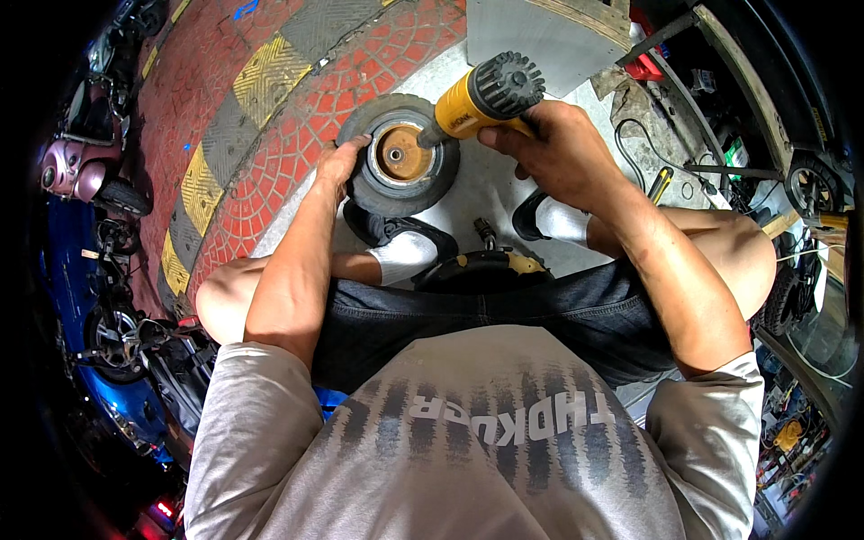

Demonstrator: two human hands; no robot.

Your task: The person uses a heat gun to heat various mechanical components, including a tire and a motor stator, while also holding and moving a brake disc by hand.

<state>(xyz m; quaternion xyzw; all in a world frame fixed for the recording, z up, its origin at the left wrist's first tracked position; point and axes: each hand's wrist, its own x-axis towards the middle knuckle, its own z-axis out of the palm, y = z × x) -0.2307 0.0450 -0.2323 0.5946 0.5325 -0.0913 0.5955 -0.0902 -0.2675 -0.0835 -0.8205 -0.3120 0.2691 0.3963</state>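
My left hand (338, 165) grips the left edge of a small black tyre (371, 189) on a silver rim with a rusty, orange-brown hub (401, 160). My right hand (558, 157) is closed on the handle of a yellow power tool (463, 106) with a black ribbed rear cap. The tool tilts down to the left, its metal nose (430, 135) at the right side of the hub; whether it touches is unclear. Below the wheel, between my feet in black sandals, lie a metal fitting (487, 232) and a dark round object with tan patches (490, 267).
A grey board box (531, 45) stands ahead. At right are a metal frame (735, 81), a cable (630, 148), a yellow-black hand tool (661, 184) and spare wheels (803, 184). Parked scooters (83, 171) line the left, beyond red paving (333, 81) and a yellow-black ramp strip (252, 90).
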